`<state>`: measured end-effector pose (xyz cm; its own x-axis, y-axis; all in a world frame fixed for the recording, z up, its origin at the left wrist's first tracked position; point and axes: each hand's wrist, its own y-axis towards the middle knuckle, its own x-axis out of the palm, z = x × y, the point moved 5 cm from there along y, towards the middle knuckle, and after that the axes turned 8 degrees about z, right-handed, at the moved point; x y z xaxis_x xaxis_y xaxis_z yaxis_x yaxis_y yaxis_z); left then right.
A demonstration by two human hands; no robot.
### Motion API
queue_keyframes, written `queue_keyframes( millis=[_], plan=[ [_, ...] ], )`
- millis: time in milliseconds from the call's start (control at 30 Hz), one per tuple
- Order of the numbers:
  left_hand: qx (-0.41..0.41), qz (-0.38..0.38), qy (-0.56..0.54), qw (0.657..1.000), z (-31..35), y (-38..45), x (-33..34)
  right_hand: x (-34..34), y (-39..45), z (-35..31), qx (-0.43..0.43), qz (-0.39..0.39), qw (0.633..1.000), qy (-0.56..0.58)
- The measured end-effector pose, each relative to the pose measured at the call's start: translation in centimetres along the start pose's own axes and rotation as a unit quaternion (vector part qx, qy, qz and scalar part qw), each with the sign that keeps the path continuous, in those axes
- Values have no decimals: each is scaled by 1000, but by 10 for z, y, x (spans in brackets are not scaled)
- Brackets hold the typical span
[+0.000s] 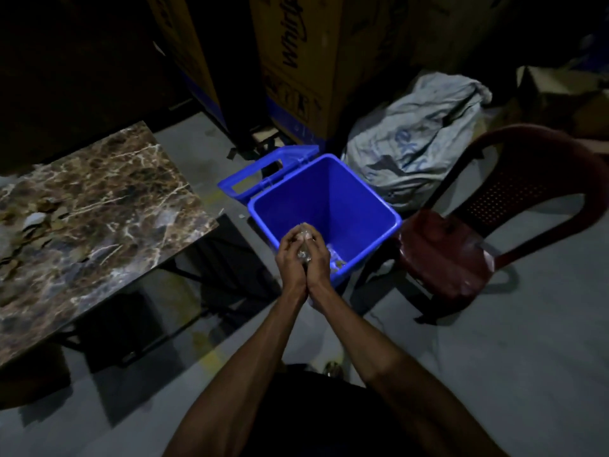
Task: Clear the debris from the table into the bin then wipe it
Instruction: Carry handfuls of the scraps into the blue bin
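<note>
My left hand [290,258] and my right hand [319,258] are cupped together over the near rim of the open blue bin [379,209]. Between them they hold a crumpled wad of clear plastic and scraps, the debris [303,240]. A few bits lie at the bottom of the bin [336,262]. The marble-patterned table [108,232] stands to the left, with more debris [36,219] scattered near its left edge.
The bin's lid [263,173] hangs open behind it. A dark red plastic chair [461,252] stands right beside the bin. A grey-white sack [418,136] and tall cardboard boxes [296,61] sit behind. Grey floor lies between the table and the bin.
</note>
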<state>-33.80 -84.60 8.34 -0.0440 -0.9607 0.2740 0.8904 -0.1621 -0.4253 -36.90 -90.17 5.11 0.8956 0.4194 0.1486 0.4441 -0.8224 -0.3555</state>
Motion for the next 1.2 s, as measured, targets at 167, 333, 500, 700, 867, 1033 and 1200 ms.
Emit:
queue_keyframes(
  millis=[167,333,500,700,867,1033,1200],
  plan=[
    [-20,-38,36,998,-22,-4,45,-42,28,-13,10,27,1000,11],
    [-52,-34,26,998,-47,23,84,-58,79,-15,48,67,997,13],
    [-88,-15,19,996,-69,53,122,-66,125,-33,58,71,996,-11],
    [-119,44,-2,992,-85,90,120,-57,165,-18,123,53,991,-30],
    [-130,106,-5,986,-96,121,117,-47,200,-21,156,18,986,-51],
    [-147,195,29,969,-101,153,115,-47,244,-1,157,-42,976,-143],
    [-146,268,31,952,-105,154,117,-54,287,-3,163,-95,957,-219]
  ],
)
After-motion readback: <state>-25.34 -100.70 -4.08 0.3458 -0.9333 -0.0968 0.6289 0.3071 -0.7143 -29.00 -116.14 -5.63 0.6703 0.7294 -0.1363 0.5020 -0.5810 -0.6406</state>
